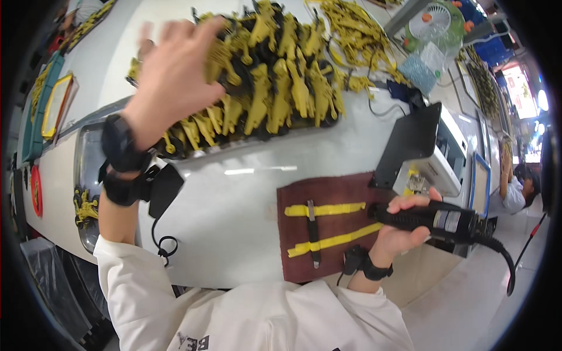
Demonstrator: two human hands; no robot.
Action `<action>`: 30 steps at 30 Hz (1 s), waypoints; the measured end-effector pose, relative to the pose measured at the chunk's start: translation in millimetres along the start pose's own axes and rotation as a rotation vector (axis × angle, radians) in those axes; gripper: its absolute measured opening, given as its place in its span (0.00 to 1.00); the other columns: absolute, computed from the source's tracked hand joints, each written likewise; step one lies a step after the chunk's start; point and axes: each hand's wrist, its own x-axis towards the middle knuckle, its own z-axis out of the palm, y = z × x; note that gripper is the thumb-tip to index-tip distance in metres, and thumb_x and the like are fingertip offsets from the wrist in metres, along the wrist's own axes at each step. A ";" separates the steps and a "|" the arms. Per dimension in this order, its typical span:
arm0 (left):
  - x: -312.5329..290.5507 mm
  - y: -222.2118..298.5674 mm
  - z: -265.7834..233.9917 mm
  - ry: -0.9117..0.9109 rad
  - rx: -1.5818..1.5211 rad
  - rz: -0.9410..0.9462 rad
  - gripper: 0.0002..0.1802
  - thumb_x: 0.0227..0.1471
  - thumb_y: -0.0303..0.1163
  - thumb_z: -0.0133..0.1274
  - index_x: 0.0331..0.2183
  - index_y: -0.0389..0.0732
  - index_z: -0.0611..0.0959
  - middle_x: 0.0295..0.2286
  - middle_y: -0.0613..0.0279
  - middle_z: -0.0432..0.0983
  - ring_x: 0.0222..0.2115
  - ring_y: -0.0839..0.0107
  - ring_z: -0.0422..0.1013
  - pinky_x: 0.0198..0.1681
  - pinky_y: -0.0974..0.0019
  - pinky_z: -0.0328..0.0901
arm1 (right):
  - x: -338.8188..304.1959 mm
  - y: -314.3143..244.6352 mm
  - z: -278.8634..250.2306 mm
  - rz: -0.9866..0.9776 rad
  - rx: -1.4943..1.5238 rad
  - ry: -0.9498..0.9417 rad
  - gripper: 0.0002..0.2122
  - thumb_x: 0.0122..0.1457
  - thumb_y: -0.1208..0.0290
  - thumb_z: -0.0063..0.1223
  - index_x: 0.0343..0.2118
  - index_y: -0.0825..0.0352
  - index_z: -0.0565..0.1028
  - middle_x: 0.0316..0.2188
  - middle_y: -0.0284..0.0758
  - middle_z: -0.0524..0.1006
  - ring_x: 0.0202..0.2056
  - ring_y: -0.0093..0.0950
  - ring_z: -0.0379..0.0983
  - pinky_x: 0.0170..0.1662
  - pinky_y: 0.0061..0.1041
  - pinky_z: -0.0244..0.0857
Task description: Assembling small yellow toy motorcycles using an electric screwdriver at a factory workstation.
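My left hand [175,76] reaches over the near-left part of a pile of yellow parts with black pieces [257,88]. Its fingers are spread and slightly blurred, and nothing shows in them. In my right hand [404,228] lies a black corded power tool, apparently an electric screwdriver [453,223], its thick cable hanging off to the right. The tool's front end points left over a maroon mat [293,225]. Two yellow tape strips [328,241] run across that mat, with a slim black-and-metal piece [314,234] lying crosswise over them.
A white machine with a dark panel [448,158] stands right of the mat. More yellow parts [357,29] are heaped at the back, near a green fan [433,23]. At the left is a metal tray [88,169] holding a yellow assembly. Another person [515,187] sits far right.
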 end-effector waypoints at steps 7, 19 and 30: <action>-110.2 100.8 -60.6 -0.262 -0.886 0.208 0.29 0.38 0.43 0.56 0.45 0.42 0.77 0.39 0.53 0.70 0.33 0.61 0.70 0.49 0.57 0.56 | 0.0 0.9 -4.2 0.041 -0.037 -0.050 0.42 0.49 0.36 0.49 0.50 0.76 0.58 0.21 0.37 0.70 0.17 0.27 0.68 0.20 0.23 0.65; -142.9 183.0 38.4 -0.438 -0.765 0.417 0.44 0.44 0.58 0.51 0.57 0.42 0.62 0.60 0.55 0.48 0.62 0.57 0.43 0.58 0.41 0.41 | 72.8 -70.7 -38.6 -0.347 -0.142 0.245 0.51 0.41 0.22 0.32 0.49 0.74 0.61 0.21 0.37 0.68 0.18 0.26 0.61 0.23 0.26 0.57; -141.2 188.8 40.9 -0.326 -0.846 0.554 0.33 0.42 0.45 0.58 0.50 0.48 0.70 0.57 0.54 0.54 0.56 0.52 0.54 0.52 0.49 0.54 | 33.9 -56.1 -31.4 -0.001 0.115 -0.077 0.43 0.47 0.28 0.39 0.49 0.71 0.63 0.19 0.36 0.68 0.15 0.25 0.61 0.21 0.25 0.57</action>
